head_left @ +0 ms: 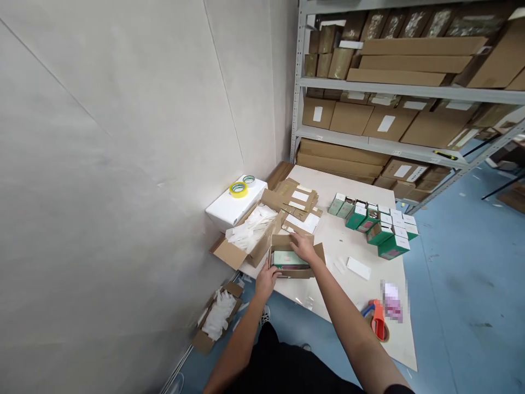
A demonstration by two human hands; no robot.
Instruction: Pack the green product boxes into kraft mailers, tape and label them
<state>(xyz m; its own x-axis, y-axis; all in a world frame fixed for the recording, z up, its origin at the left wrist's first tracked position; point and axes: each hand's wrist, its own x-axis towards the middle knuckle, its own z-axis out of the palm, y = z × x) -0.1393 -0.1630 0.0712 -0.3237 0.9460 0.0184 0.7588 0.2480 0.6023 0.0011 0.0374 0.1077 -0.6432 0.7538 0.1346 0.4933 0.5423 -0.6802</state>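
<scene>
A small open cardboard box point(293, 273) stands near the front edge of the table, with a green and white carton point(289, 258) lying inside it. My left hand point(266, 280) grips the box at its near left corner, its fingers partly hidden by the wall. Across the far side, my right hand point(303, 247) holds the raised back flap between thumb and fingers. Just left of this box, a larger open cardboard box point(262, 253) is full of white packing strips point(253, 227). Behind them lie flattened cardboard pieces point(298, 197).
Several green and white cartons point(394, 246) stand at the table's right. A red tape dispenser point(378, 320) lies near the front right corner. Yellow tape point(238, 190) rests on a white box point(229, 208). Metal shelving point(369, 139) rises behind; another strip-filled box point(203, 342) sits on the floor.
</scene>
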